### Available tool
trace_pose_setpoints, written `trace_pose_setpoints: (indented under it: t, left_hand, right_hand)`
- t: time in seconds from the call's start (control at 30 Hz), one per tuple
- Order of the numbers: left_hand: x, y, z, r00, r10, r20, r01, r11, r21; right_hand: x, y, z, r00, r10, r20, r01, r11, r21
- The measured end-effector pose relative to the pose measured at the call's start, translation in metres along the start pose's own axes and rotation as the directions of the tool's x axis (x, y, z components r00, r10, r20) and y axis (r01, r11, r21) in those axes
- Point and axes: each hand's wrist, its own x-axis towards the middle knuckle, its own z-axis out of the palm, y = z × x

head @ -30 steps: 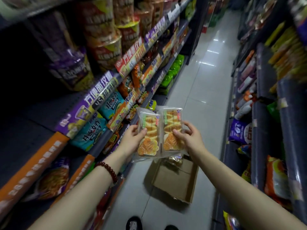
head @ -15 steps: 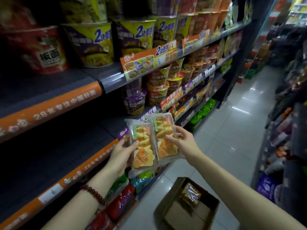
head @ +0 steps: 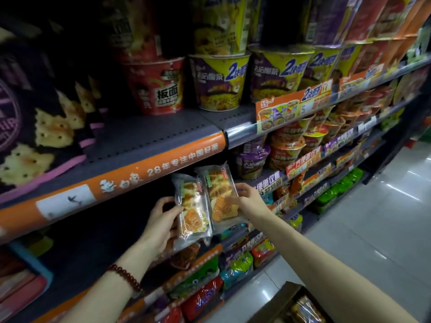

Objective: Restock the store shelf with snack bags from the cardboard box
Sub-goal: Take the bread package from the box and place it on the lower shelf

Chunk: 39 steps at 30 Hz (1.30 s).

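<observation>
Two clear snack bags with orange and yellow pastries are held side by side in front of the shelf. My left hand (head: 163, 220) grips the left snack bag (head: 192, 210) along its left edge. My right hand (head: 247, 199) grips the right snack bag (head: 219, 194) at its right edge. Both bags hover just under the orange-edged shelf (head: 130, 173), at the mouth of a dark gap in the level below. The cardboard box (head: 286, 301) lies on the floor at the bottom right, with a wrapped snack bag (head: 305, 308) inside it.
Instant noodle cups (head: 219, 82) fill the shelf above. More cups (head: 289, 141) and packets (head: 235, 269) crowd the levels to the right and below. Dark cracker packs (head: 51, 127) stand at the upper left. A pale tiled aisle floor (head: 373, 229) runs along the right.
My view has turned from the aisle and the box to the shelf. Both hands have carried the two bags up and leftward, close to the gap under the orange-edged shelf.
</observation>
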Motion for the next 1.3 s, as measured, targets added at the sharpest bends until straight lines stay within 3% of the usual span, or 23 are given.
trace_pose_setpoints:
  t: [0.2,0.37,0.5,0.73,1.07,1.3]
  left_hand:
    - [0.008,-0.006,-0.005,1.0,0.009,0.021,-0.01,1.0,0.007]
    - [0.009,-0.017,-0.002,0.997,0.011,0.081,-0.021,0.991,0.133]
    - [0.01,-0.022,0.006,1.0,0.025,0.008,-0.025,1.0,0.014]
    - [0.025,-0.015,0.027,0.993,0.09,-0.079,-0.098,0.99,-0.098]
    - [0.04,-0.023,0.045,0.997,0.054,-0.047,-0.051,0.996,0.078]
    - [0.03,-0.022,0.049,0.987,0.11,-0.115,-0.064,0.937,0.343]
  right_hand:
    - [0.024,0.001,0.005,0.989,-0.03,0.148,0.038,0.998,-0.052]
    - [0.034,0.011,-0.006,0.966,-0.058,0.252,0.075,0.996,-0.058]
    - [0.044,0.017,-0.016,0.93,-0.08,0.36,0.118,0.99,-0.083]
    - [0.08,-0.002,-0.029,0.909,-0.126,0.397,0.162,0.985,-0.058]
    - [0.109,0.019,-0.045,0.909,0.01,0.417,0.078,0.978,-0.192]
    - [0.112,0.018,-0.047,0.891,-0.002,0.453,0.162,0.935,-0.315]
